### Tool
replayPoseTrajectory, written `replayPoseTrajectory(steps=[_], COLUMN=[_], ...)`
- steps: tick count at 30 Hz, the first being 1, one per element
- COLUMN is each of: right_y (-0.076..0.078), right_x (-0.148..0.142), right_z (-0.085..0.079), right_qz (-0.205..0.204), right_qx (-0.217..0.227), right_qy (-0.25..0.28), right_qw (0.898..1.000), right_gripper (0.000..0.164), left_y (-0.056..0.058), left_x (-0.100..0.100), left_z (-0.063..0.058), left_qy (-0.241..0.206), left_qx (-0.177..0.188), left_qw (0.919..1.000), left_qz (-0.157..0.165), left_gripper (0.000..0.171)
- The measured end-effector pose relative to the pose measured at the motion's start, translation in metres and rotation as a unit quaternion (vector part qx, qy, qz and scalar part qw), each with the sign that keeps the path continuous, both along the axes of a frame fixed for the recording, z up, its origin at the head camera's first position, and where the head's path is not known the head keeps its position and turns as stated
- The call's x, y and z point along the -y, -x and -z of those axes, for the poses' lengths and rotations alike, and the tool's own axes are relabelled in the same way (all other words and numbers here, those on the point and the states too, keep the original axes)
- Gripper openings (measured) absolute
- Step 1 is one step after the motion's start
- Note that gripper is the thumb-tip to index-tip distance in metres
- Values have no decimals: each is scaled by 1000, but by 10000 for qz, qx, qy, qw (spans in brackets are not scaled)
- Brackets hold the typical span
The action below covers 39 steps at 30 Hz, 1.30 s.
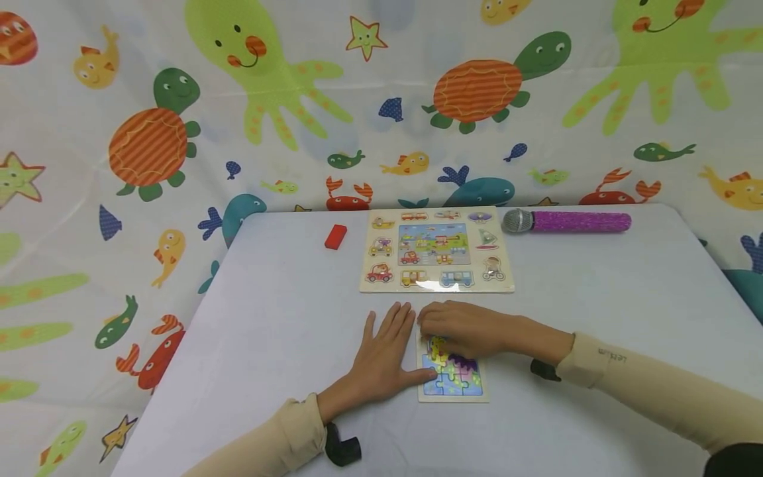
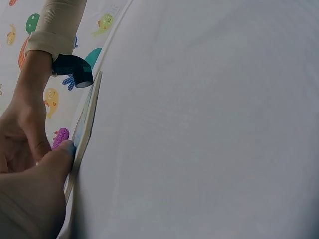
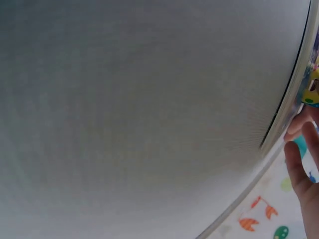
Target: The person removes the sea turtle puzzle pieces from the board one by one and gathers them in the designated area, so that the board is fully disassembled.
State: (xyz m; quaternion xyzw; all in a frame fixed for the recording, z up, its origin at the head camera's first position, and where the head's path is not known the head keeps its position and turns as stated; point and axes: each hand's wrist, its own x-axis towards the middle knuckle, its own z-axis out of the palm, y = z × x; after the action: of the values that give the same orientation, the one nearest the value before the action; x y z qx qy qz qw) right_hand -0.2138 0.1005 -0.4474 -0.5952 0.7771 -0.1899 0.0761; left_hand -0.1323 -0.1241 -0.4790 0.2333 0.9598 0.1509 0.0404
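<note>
A small jigsaw puzzle (image 1: 453,401) in a pale frame lies on the table, printed in blue, yellow and purple. My left hand (image 1: 384,358) rests beside it with fingers spread, its thumb pressing on the puzzle's left side. Over the top of the puzzle, my right hand (image 1: 467,328) curls its fingers and covers the upper part. A yellow puzzle piece (image 3: 312,90) with spots stands tilted above the frame in the right wrist view, at the right hand's fingers. The fingertips' hold on it is partly hidden.
Behind the hands lies a larger wooden vehicle puzzle board (image 1: 438,281), its surface glossy. A red block (image 1: 336,236) sits to its left. A purple microphone (image 1: 581,222) lies to its right. A curtain (image 1: 310,179) printed with sea animals hangs behind the table.
</note>
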Motion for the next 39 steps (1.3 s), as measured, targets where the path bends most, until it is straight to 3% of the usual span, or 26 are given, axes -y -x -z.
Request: replayPoseTrajectory(steps=[7, 13, 21, 24, 39], right_y=[7, 14, 17, 17, 10], right_x=[7, 10, 18, 20, 25], right_z=[2, 3, 2, 1, -8], right_qz=[132, 634, 505, 533, 640], right_qx=[860, 1799, 2377, 2470, 2089], right_qy=[228, 40, 110, 64, -653], right_qw=[9959, 9816, 9700, 9675, 9737], right_gripper=[12, 16, 14, 16, 20], left_y=[0, 1, 2, 2, 5], left_x=[1, 0, 0, 0, 1], left_z=[2, 3, 3, 4, 8], left_qy=[32, 25, 64, 68, 11], left_qx=[-13, 43, 132, 99, 55], left_qw=[10000, 10000, 9999, 9999, 10000], left_qz=[-22, -51, -70, -66, -37], left_gripper=[110, 111, 112, 112, 114])
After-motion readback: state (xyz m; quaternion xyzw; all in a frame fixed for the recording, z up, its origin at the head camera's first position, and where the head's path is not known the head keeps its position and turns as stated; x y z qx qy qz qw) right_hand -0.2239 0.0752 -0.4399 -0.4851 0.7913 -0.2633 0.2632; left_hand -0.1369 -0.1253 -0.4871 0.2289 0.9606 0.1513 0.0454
